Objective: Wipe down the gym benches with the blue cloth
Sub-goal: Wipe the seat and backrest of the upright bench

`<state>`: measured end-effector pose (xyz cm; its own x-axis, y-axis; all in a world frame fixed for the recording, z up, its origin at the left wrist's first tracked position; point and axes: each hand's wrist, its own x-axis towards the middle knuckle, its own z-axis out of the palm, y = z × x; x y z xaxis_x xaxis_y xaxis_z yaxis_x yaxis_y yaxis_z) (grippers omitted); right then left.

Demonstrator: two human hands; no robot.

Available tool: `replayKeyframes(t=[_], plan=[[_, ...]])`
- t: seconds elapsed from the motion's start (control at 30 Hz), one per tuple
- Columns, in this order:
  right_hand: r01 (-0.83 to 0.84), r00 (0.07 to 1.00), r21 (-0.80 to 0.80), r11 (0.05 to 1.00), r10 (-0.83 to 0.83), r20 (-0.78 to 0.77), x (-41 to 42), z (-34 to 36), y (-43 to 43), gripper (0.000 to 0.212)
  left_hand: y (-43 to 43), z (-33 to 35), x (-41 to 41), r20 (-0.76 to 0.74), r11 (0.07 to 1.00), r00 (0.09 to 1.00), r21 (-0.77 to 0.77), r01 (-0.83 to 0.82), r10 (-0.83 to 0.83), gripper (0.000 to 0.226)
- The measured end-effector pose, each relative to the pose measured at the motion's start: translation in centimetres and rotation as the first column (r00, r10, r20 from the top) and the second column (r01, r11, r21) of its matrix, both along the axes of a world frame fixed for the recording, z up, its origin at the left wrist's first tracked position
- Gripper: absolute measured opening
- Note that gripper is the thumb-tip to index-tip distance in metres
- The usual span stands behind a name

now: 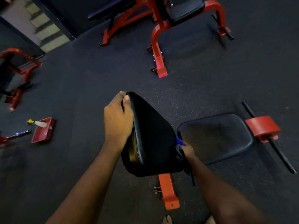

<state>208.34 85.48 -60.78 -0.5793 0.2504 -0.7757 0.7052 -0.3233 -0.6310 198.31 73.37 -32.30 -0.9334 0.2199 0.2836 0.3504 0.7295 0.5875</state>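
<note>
**A:** What did each hand do at this instant?

**B:** The left hand (118,117) was clamped over the upper edge of the black padded vinyl backrest (152,136), thumb on the near face and fingers wrapped behind, steadying the raised pad. The right hand (187,149) was closed around the bunched blue cloth (179,142) and pressed it against the backrest's lower right edge, just beside the black padded seat (216,136).

**A:** Where did the bench stand in relation to its surroundings?

**B:** It rested on the dark speckled rubber floor (97,75) on an orange-red steel frame (168,191), with a red foam roller on a black bar (263,128) past the seat. Two further red-framed benches (158,18) stood well apart at the top; a red plastic tray (42,130) holding a clear spray bottle (38,123) lay on the floor to the left.

**A:** How would the cloth and pad likely handle?

**B:** The cloth appeared soft, light and limp, so it was best gripped balled in the palm. The vinyl looked smooth and probably slippery when damp, over yielding foam; the hinged backrest was best held at its rim, as shown.
</note>
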Motion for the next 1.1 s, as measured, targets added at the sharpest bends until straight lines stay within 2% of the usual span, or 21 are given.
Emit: replayKeyframes(t=[0.1,0.23,0.37,0.53,0.67,0.77,0.87,1.0,1.1], plan=[[0.178,0.982,-0.074,0.981,-0.182,-0.048,0.0,-0.2,-0.7,0.043,-0.1,-0.2,-0.3,0.014,1.000,1.000,0.008,-0.007,0.007,0.033],[0.232,0.972,-0.063,0.971,-0.233,-0.018,1.6,0.4,-1.8,0.039,-0.1,-0.2,-0.2,0.007,0.999,1.000,0.030,-0.019,0.019,0.030],[0.130,0.987,0.031,0.991,-0.127,-0.096,2.4,4.6,-2.8,0.034,-0.2,-0.1,-0.3,-0.013,1.000,1.000,0.006,-0.019,0.019,0.036],[0.145,0.974,0.093,0.985,-0.126,-0.188,3.2,7.9,-4.1,0.050,0.0,0.7,0.4,-0.031,0.998,0.998,0.019,-0.057,0.058,0.043],[0.187,0.944,0.193,0.963,-0.122,-0.306,4.2,13.7,-5.2,0.042,0.1,1.7,2.0,-0.047,0.991,0.990,0.006,-0.132,0.132,0.045],[0.131,0.916,0.263,0.956,-0.015,-0.400,5.8,17.4,-5.6,0.043,-0.5,2.1,3.4,0.026,0.988,0.988,0.028,-0.151,0.150,0.044],[0.057,0.864,0.280,0.958,0.093,-0.495,8.5,21.0,-5.0,0.044,-1.8,2.3,6.2,0.062,0.991,0.991,0.057,-0.124,0.120,0.057],[0.058,0.798,0.310,0.949,0.143,-0.585,12.8,24.8,-3.8,0.046,-3.5,3.1,12.2,0.072,0.973,0.984,0.157,-0.171,0.161,0.040],[0.066,0.782,0.356,0.932,0.174,-0.599,15.2,26.6,-2.5,0.045,-3.7,3.5,15.9,0.085,0.956,0.978,0.209,-0.204,0.190,0.038]])
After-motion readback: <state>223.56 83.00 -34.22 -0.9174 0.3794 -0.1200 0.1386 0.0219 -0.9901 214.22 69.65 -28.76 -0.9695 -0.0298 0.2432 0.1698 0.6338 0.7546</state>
